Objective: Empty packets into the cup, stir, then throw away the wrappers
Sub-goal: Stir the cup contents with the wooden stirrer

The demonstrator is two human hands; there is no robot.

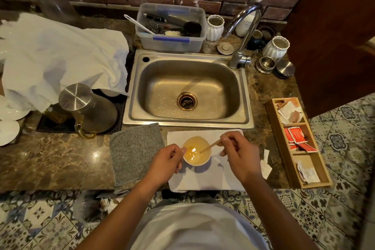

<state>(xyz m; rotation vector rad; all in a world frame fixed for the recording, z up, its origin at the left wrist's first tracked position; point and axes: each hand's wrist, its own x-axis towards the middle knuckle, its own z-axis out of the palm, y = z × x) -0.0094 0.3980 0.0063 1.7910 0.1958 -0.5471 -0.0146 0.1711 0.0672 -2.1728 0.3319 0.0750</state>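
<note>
No brand or lettering can be read: the print on the white bottle [246, 24] behind the faucet [241, 32] at upper right is too blurred, and so are the red sachets [296, 138] in the wooden organizer [284, 158] at right. Low in the centre, the white cup [196, 153] of amber liquid stands on a white napkin [203, 180]. The left hand [166, 161] curls against the cup's left side (thumb touching the rim). The right hand [239, 153], just right of the cup, pinches a wooden stirrer [210, 146] whose tip dips into the liquid. Torn white wrappers [265, 165] lie on the counter between napkin and organizer.
</note>
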